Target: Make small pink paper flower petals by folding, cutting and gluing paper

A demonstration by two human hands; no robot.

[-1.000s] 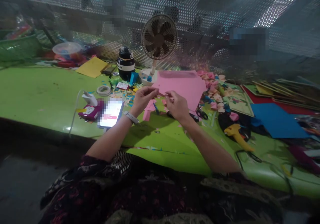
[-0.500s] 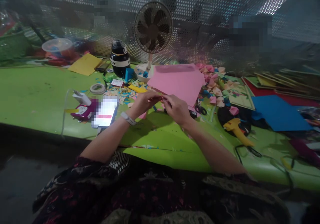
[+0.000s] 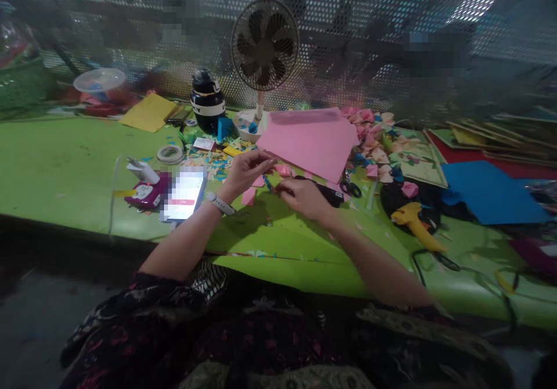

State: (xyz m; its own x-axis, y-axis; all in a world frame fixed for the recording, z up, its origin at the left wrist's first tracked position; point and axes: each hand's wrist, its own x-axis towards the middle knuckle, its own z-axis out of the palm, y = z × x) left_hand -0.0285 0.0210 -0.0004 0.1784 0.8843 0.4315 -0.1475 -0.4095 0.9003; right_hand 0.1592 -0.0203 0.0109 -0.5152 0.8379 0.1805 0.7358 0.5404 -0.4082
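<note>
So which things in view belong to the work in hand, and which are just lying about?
Likely part of it: pink piece near the left hand, small blue piece by the right hand, pink sheet beyond.
Apparently just lying about: fan, black jug, phone.

Tabletop (image 3: 65, 157): left hand (image 3: 243, 174) and right hand (image 3: 304, 196) near middle, apart; paper piece (image 3: 249, 196) between them, nearer the left. Behind the hands, large sheet (image 3: 311, 140); fan (image 3: 265, 44) behind its left side, bottle (image 3: 208, 111) left of fan. Scraps (image 3: 209, 166) between bottle and left hand; tape (image 3: 169, 154) at their left edge. Before tape, phone (image 3: 185, 197), with box (image 3: 150, 196) just left, plug (image 3: 145, 172) on box. Basket (image 3: 21, 84) far back left. Right of large sheet: flowers (image 3: 369, 137); scissors (image 3: 350, 189) before them. Farther right, glue gun (image 3: 420, 232) on pad (image 3: 389, 200); right of that, second sheet (image 3: 496, 192), cards (image 3: 500, 140) behind it.
</note>
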